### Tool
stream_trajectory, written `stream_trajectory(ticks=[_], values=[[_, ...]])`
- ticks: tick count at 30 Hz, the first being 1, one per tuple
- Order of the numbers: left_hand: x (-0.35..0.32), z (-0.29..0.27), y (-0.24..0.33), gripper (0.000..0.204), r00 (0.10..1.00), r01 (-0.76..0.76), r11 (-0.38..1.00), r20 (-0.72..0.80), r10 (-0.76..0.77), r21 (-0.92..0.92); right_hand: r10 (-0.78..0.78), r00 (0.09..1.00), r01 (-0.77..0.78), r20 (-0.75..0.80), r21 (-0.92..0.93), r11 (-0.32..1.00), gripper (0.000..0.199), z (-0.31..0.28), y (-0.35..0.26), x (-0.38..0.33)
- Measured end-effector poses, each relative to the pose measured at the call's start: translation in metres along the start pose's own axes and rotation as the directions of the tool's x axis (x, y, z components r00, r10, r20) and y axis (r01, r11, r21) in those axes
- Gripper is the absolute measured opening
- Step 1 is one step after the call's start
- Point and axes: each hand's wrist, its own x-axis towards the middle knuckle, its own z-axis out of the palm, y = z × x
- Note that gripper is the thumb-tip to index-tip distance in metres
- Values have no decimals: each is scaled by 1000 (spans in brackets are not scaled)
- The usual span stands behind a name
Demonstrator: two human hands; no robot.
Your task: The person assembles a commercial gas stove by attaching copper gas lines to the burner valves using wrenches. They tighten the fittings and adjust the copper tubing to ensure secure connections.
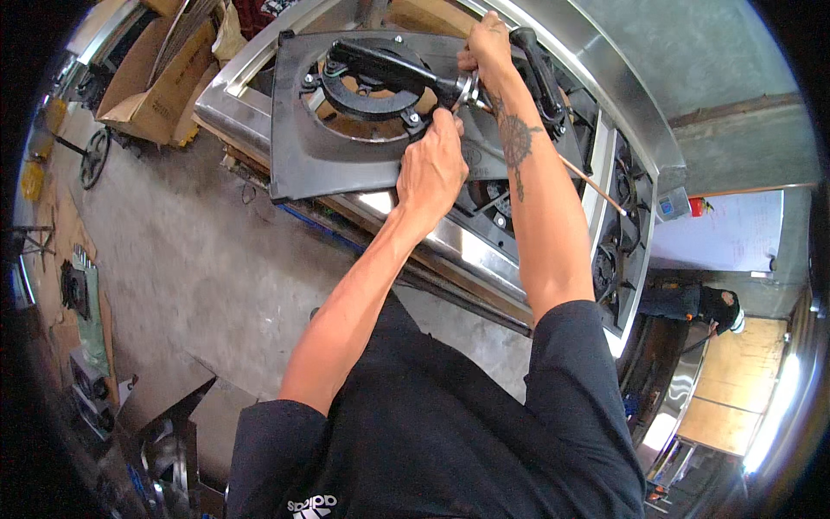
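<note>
A dark cast-metal cooktop panel [333, 164] lies tilted over the steel frame of a stove. On it sits a round black burner [367, 99], whose thick black tube [380, 65] ends in a shiny metal fitting [469, 88]. My left hand [434, 164] is closed just below that fitting; whatever its fingers grip is hidden. Beyond the fitting, my right hand [487, 48] is curled closed near the panel's far edge, its contents out of sight. A thin copper-coloured tube [592, 183] runs from under my right forearm toward the right. A second black burner tube [540, 78] stands beside that forearm.
More black burners [609, 264] fill the stove's right side. A steel backsplash [618, 78] rims the far side. Left stands an open cardboard box [160, 95] above concrete floor [207, 259]. Cut sheet metal [164, 441] lies lower left. Another person [722, 309] works far right.
</note>
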Motion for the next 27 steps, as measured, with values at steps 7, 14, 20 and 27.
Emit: stream_trajectory(ticks=[7, 14, 20, 27], values=[[-1, 2, -1, 14, 997, -45, 999, -65, 45, -3, -147, 988, 138, -42, -170, 976, 54, 3, 27, 25], [3, 0, 5, 20, 995, -32, 999, -90, 32, -2, -140, 980, 100, -141, -263, 960, 54, -1, 6, 15], [0, 4, 10, 25, 998, 9, 1000, -68, -10, -13, -81, 961, 44, -264, -143, 989, 50, -12, -3, 12], [1, 8, 3, 8, 996, 27, 998, -86, -31, -50, -397, 800, 343, -449, -200, 918, 42, -32, -18, -6]])
